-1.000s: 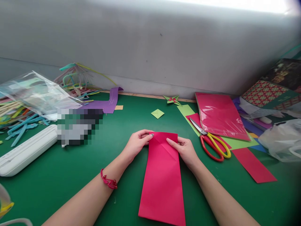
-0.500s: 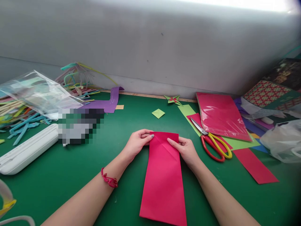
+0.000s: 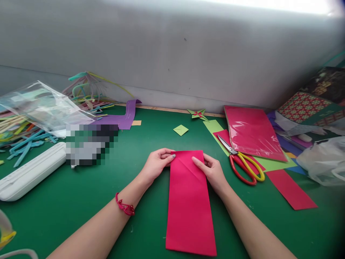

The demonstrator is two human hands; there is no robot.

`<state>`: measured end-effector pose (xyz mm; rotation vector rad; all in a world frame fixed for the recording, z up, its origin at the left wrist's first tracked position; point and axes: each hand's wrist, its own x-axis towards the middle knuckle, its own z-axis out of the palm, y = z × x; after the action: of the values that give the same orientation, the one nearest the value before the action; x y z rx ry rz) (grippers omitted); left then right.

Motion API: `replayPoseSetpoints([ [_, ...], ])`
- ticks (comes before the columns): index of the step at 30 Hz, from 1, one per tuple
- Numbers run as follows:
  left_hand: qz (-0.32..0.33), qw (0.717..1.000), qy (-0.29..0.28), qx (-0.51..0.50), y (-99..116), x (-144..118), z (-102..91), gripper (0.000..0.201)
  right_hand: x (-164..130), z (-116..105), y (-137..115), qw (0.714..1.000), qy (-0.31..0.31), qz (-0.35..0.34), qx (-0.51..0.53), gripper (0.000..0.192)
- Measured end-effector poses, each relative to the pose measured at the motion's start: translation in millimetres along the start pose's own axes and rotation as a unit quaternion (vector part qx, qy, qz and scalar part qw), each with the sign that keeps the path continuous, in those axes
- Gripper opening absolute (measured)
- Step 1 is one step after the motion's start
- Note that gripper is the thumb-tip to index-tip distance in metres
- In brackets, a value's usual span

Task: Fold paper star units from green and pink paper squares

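Observation:
A long strip of pink-red paper (image 3: 190,205) lies on the green table (image 3: 81,201), with a diagonal crease near its far end. My left hand (image 3: 157,164) pinches the strip's far left corner. My right hand (image 3: 212,171) pinches the far right corner, its thumb lying on the crease. A red cord bracelet circles my left wrist.
Red-and-yellow scissors (image 3: 242,163) lie just right of my right hand on green and red paper strips. A pink sheet in clear plastic (image 3: 252,131) sits behind them. A folded green square (image 3: 180,130) and a paper star (image 3: 198,114) lie farther back. A white case (image 3: 29,174) and straws lie left.
The strip has swung on the table: its near end has shifted to the right, so it now lies straighter. Both hands stay at the far corners.

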<state>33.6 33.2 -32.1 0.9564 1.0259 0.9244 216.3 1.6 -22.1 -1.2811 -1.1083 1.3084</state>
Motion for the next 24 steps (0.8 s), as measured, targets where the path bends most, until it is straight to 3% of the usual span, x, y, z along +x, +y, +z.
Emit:
replayPoseSetpoints([
  [7, -0.004, 1.0, -0.007, 0.012, 0.7, -0.7, -0.9, 0.03, 10.4, -9.0, 17.2, 0.999, 0.029, 0.004, 0.025, 0.031],
  [15, 0.0, 1.0, -0.016, 0.011, 1.7, -2.0, -0.8, 0.036, 10.1, -7.0, 16.2, 0.997, 0.068, -0.017, 0.008, 0.028],
  [24, 0.006, 1.0, -0.005, 0.006, 1.2, -1.4, -0.6, 0.036, 2.5, 0.9, 2.4, 0.999, 0.014, 0.034, -0.019, 0.034],
])
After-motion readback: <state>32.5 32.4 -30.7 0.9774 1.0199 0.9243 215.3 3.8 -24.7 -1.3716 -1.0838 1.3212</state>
